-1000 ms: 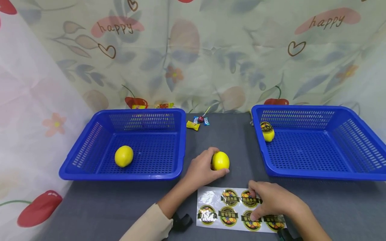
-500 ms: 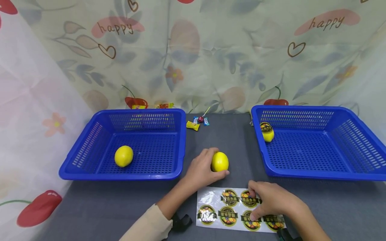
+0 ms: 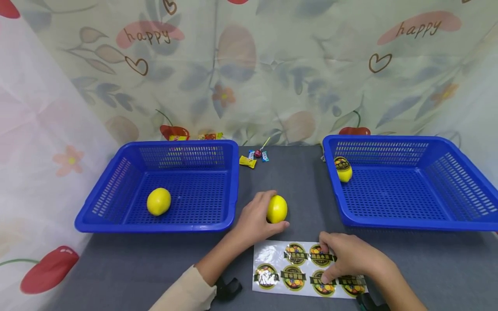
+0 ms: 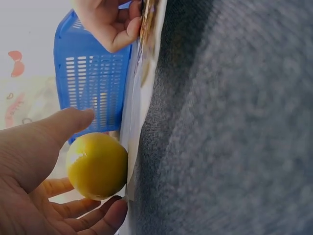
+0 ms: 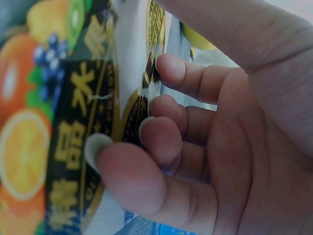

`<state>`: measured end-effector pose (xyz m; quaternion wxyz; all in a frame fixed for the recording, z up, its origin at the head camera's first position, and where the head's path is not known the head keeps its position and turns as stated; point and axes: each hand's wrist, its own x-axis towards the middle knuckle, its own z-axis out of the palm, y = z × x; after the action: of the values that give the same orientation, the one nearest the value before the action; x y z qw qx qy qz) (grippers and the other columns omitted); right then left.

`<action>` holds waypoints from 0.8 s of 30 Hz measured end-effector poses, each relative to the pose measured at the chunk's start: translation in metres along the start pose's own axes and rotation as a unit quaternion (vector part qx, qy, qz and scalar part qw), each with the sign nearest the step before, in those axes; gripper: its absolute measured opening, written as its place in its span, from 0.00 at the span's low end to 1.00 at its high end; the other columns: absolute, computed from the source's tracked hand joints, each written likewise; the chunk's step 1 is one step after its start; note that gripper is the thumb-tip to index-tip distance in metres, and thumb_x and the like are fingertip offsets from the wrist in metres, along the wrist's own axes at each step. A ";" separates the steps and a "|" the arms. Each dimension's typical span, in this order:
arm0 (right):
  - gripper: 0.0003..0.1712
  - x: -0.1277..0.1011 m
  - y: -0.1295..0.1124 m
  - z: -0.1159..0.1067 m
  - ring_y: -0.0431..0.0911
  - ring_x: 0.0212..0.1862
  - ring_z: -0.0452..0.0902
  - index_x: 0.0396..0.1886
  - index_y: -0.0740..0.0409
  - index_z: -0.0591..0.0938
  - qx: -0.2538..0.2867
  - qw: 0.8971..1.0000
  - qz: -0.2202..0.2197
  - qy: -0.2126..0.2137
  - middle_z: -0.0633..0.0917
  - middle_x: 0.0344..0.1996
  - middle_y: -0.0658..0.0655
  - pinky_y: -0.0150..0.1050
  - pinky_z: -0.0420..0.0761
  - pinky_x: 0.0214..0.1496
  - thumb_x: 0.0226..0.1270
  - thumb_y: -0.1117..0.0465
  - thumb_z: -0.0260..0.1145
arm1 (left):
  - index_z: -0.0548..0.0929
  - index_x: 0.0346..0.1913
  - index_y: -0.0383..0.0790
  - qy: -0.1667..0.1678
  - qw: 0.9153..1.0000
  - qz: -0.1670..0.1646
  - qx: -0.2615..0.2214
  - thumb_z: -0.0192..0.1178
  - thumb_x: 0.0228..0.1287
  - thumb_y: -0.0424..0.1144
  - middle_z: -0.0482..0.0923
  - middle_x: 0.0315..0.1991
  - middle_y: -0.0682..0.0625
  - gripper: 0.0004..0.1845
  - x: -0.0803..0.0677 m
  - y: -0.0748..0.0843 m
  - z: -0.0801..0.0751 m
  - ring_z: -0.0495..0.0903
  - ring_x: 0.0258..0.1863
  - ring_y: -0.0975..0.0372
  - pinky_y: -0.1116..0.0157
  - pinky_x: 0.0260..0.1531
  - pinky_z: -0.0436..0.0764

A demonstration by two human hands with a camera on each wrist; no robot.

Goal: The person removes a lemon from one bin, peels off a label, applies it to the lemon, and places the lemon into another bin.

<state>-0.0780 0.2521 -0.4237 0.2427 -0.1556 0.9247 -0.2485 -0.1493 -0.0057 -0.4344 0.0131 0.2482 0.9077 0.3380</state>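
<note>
My left hand [image 3: 254,218] curves round a yellow lemon [image 3: 277,209] on the grey table, fingers behind it and thumb in front. In the left wrist view the fingers lie along the lemon [image 4: 98,165], while the thumb stands a little off it. My right hand [image 3: 352,255] rests on a white sheet of round fruit stickers [image 3: 266,255], its thumb and index finger spread over the right part. The right wrist view shows curled fingertips [image 5: 168,68] touching the sheet beside a sticker [image 5: 63,147]. Part of the sheet is hidden under this hand.
A blue basket [image 3: 155,228] on the left holds another lemon [image 3: 158,201]. In the right blue basket [image 3: 420,223] lies a lemon with a sticker [image 3: 344,170]. Wrapped candies [image 3: 247,162] and a lollipop [image 3: 258,153] lie between them, before a patterned curtain [image 3: 272,65].
My left hand and the lemon in it have shifted slightly left. My right hand stays in place on the sticker sheet.
</note>
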 end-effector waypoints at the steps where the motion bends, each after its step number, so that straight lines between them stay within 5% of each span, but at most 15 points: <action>1: 0.34 0.000 0.000 0.000 0.42 0.24 0.60 0.31 0.49 0.71 0.001 1.000 0.000 0.000 0.67 0.22 0.46 0.38 0.60 0.25 0.36 0.43 0.86 | 0.68 0.71 0.39 0.000 1.000 -0.002 -0.001 0.74 0.56 0.53 0.71 0.63 0.42 0.43 -0.001 0.000 0.000 0.76 0.51 0.52 0.53 0.50 0.77; 24: 0.33 -0.001 0.000 0.000 0.43 0.24 0.59 0.31 0.48 0.70 -0.001 1.000 -0.002 -0.002 0.65 0.21 0.46 0.39 0.60 0.25 0.37 0.43 0.86 | 0.68 0.71 0.40 0.006 0.999 -0.030 -0.013 0.75 0.53 0.48 0.72 0.60 0.39 0.43 -0.005 -0.007 -0.005 0.78 0.48 0.51 0.53 0.47 0.80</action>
<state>-0.0772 0.2523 -0.4231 0.2439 -0.1584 0.9240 -0.2481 -0.1496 -0.0156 -0.4357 0.0212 0.2190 0.9102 0.3508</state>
